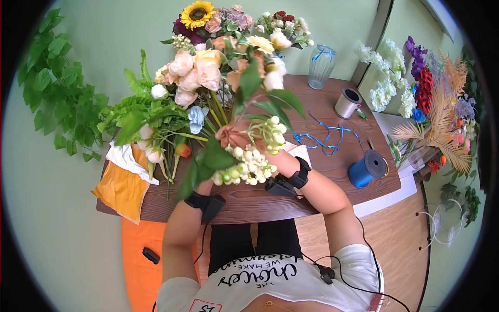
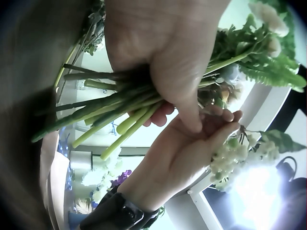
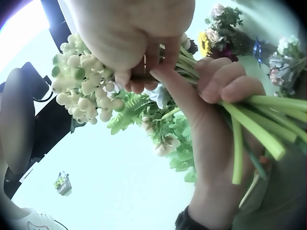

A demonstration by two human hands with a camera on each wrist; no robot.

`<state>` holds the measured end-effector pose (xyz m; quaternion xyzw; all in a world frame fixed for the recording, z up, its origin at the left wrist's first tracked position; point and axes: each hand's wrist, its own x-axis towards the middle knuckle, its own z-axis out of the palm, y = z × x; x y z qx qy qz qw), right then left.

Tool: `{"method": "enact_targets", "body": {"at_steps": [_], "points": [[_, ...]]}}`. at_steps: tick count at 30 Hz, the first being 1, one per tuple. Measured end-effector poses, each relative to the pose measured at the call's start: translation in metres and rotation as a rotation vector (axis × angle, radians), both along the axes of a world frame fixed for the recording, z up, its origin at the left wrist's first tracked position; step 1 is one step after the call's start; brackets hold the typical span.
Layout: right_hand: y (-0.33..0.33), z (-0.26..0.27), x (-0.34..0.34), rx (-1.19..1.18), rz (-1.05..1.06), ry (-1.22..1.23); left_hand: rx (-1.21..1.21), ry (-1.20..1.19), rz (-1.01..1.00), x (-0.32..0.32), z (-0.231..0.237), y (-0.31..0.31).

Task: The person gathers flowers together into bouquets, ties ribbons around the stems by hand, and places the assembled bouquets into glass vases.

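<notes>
The left hand [image 2: 163, 52] grips a bundle of green stems [image 2: 120, 108], whose cut ends stick out past the palm. Above the hands in the head view spreads the bouquet [image 1: 200, 73] of peach and cream flowers with a blue bloom [image 1: 197, 119]. The right hand [image 3: 139, 38] pinches the stem of a white berry sprig [image 3: 84, 86] close beside the left thumb. In the head view the berries [image 1: 247, 165] hang over the wrists, and leaves partly cover both hands.
An orange-and-white packet [image 1: 122, 182], loose flowers and ferns lie at the table's left. Blue ribbon [image 1: 332, 132], a blue spool [image 1: 367, 169], a silver spool [image 1: 347, 103] and a glass vase [image 1: 321, 67] stand or lie right. More bouquets [image 1: 283, 28] are behind.
</notes>
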<state>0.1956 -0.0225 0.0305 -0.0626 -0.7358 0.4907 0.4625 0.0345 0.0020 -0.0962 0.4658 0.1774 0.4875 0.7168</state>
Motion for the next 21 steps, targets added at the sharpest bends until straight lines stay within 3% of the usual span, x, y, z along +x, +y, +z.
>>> {"method": "enact_targets", "body": {"at_steps": [5,7,8,10,13,15,19,21], "points": [[-0.015,0.028,0.010,0.247,0.000,-0.167,0.052,0.123,0.023,0.003,0.015,-0.007],[-0.007,0.032,0.013,0.196,0.110,-0.331,0.061,0.135,0.025,0.005,0.016,-0.009],[-0.005,0.039,0.016,0.121,0.294,-0.236,0.067,0.137,0.022,0.005,0.016,-0.009],[-0.022,0.032,0.028,-0.234,0.354,-0.049,0.068,0.147,0.021,0.006,0.015,-0.008],[-0.020,0.041,0.027,-0.141,0.431,-0.117,0.089,0.199,0.057,0.003,0.017,-0.014],[-0.002,0.042,0.016,0.133,0.579,-0.300,0.113,0.256,0.095,0.000,0.019,-0.018],[-0.020,0.048,0.017,0.029,0.543,-0.388,0.158,0.349,0.171,-0.005,0.024,-0.030],[-0.011,0.030,0.014,0.101,0.674,-0.395,0.180,0.395,0.203,-0.004,0.025,-0.033]]}}
